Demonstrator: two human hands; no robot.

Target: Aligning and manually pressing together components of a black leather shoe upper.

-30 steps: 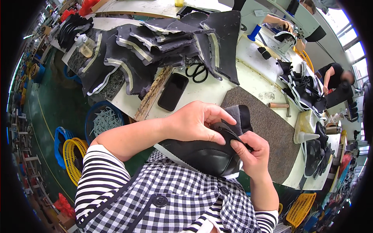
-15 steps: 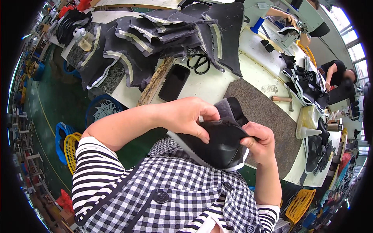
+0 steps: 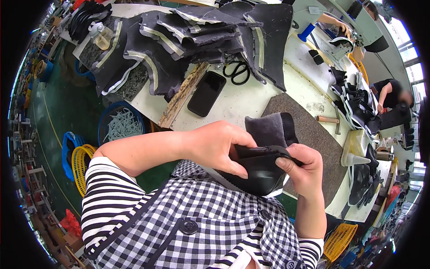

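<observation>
A black leather shoe upper [image 3: 262,179] is held between my two hands over my lap, at the near edge of the table. Its grey plush-lined flap [image 3: 266,127] stands up toward the table. My left hand [image 3: 221,148] grips the left side of the opening, thumb outside and fingertips hidden inside. With thumb and bent fingers, my right hand [image 3: 304,168] pinches the black edge on the right. Beyond the upper lies a brown rough board [image 3: 309,130] on the table. A black phone [image 3: 207,94] and black-handled scissors [image 3: 236,73] lie farther off.
Dark cut pieces with pale strips [image 3: 179,40] are heaped at the back. A hammer [image 3: 329,119] and a white cone [image 3: 358,159] stand to the right. Blue [image 3: 104,117] and yellow baskets [image 3: 80,168] are at left. Another person [image 3: 389,96] works at far right.
The grey-lined flap has opened upward and shows more of its plush side. My right thumb has moved onto the upper's edge. The view has shifted slightly.
</observation>
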